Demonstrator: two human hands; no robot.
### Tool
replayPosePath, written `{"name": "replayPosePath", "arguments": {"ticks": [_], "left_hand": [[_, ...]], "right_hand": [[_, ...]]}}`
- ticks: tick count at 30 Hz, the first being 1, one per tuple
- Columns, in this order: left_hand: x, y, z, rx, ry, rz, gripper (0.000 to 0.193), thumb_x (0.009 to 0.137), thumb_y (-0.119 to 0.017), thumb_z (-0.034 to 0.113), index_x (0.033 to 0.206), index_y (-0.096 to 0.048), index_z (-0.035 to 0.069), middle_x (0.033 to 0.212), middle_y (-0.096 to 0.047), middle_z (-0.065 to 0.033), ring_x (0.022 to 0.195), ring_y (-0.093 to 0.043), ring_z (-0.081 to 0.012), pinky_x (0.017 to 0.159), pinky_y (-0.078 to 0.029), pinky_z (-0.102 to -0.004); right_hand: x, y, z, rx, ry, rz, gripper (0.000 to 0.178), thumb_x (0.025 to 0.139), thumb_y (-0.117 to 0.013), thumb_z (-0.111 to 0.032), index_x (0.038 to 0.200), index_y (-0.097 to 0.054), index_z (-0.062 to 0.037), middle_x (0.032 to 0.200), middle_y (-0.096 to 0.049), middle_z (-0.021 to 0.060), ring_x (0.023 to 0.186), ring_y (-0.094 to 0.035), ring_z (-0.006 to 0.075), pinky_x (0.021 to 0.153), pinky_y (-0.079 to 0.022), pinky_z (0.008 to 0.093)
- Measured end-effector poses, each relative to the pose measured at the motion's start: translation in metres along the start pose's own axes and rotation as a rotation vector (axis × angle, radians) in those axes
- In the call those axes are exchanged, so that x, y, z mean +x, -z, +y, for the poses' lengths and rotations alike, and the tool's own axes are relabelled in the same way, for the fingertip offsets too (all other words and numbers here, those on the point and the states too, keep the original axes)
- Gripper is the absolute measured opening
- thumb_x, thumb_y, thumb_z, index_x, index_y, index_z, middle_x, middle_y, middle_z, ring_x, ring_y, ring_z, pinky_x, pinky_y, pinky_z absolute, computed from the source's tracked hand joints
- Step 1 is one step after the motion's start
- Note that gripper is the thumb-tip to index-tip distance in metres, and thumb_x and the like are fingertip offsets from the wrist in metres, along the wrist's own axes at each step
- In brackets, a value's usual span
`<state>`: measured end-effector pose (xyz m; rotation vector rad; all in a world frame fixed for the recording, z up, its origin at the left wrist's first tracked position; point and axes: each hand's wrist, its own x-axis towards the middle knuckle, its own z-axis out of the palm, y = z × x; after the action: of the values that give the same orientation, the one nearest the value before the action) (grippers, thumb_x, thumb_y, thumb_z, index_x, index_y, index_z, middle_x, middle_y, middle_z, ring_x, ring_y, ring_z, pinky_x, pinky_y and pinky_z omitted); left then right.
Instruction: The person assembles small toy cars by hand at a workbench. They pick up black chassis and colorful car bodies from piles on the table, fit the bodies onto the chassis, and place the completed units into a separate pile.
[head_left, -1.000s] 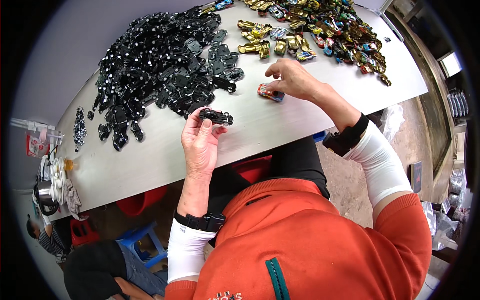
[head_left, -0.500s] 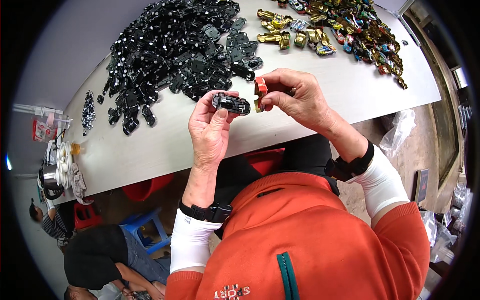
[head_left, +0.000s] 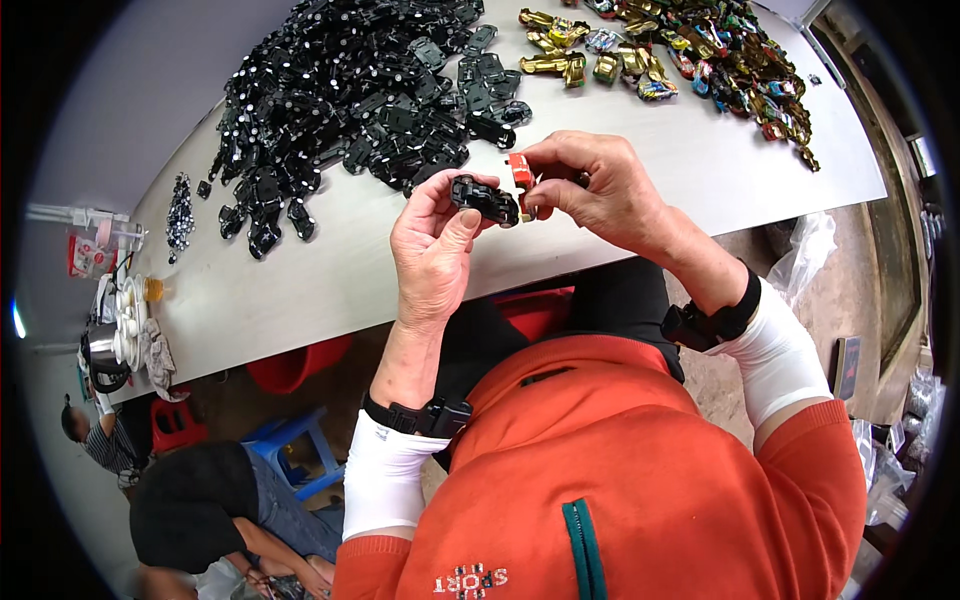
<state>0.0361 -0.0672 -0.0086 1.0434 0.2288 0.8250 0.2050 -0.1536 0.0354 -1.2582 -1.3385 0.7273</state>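
Above the near edge of the table, my left hand [head_left: 437, 240] is closed on a black toy car chassis [head_left: 484, 200], pinched between thumb and fingers. My right hand [head_left: 600, 190] pinches a red toy car body [head_left: 521, 172] by its side, held nearly upright. The right end of the chassis is right beside the lower part of the red body; whether they touch I cannot tell. Beyond my left hand lies a large heap of black chassis [head_left: 350, 90]. Shiny gold and multicoloured toy car bodies [head_left: 700, 50] are piled at the far right.
A small pile of tiny silvery parts [head_left: 180, 220] lies on the left of the white table [head_left: 300, 300]. A kettle [head_left: 105, 360] and cups stand at its left end. Below are a blue stool [head_left: 300, 450], a red basin [head_left: 300, 365] and a bent-over person [head_left: 200, 510].
My left hand has moved right with the chassis, turning it slightly and bringing it up close to the red body. The right hand has hardly moved.
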Motion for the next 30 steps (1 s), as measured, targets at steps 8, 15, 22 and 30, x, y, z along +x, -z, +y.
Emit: {"name": "replayPosePath", "arguments": {"ticks": [8,15,22,30], "left_hand": [[-0.001,-0.006,0.007,0.155,-0.027,-0.001,0.035,0.079,-0.064,-0.002,0.112,-0.051,-0.003,0.103,-0.059,-0.0096,0.091,-0.057,-0.0138,0.08,-0.05,-0.0278],[-0.004,-0.005,0.015,0.14,-0.086,0.014,0.039,0.076,-0.067,-0.003,0.112,-0.055,-0.003,0.103,-0.058,-0.0072,0.094,-0.056,-0.0138,0.082,-0.05,-0.0266],[-0.007,-0.008,0.018,0.195,-0.104,0.047,0.036,0.075,-0.067,-0.003,0.11,-0.056,-0.004,0.102,-0.058,-0.0077,0.092,-0.058,-0.0141,0.079,-0.051,-0.0262],[-0.009,-0.016,0.014,0.161,-0.103,0.073,0.035,0.076,-0.067,-0.002,0.109,-0.057,-0.004,0.102,-0.059,-0.0088,0.088,-0.06,-0.0139,0.075,-0.053,-0.0249]], "right_hand": [[0.002,-0.009,0.0,-0.343,0.273,0.006,0.024,0.07,-0.069,0.001,0.093,-0.062,-0.0001,0.073,-0.06,0.01,0.065,-0.062,0.0191,0.057,-0.051,0.0278],[0.004,-0.018,-0.016,-0.366,0.311,-0.01,0.036,0.067,-0.072,0.0,0.1,-0.061,-0.0042,0.073,-0.06,0.0094,0.065,-0.062,0.0224,0.056,-0.052,0.0298],[0.004,-0.02,-0.024,-0.361,0.287,-0.053,0.034,0.069,-0.07,0.002,0.101,-0.059,-0.002,0.077,-0.058,0.0118,0.067,-0.062,0.025,0.056,-0.053,0.0309],[0.002,-0.018,-0.03,-0.547,0.24,-0.131,0.038,0.07,-0.067,0.005,0.107,-0.056,-0.0001,0.081,-0.059,0.0117,0.066,-0.063,0.0208,0.055,-0.053,0.0277]]}}
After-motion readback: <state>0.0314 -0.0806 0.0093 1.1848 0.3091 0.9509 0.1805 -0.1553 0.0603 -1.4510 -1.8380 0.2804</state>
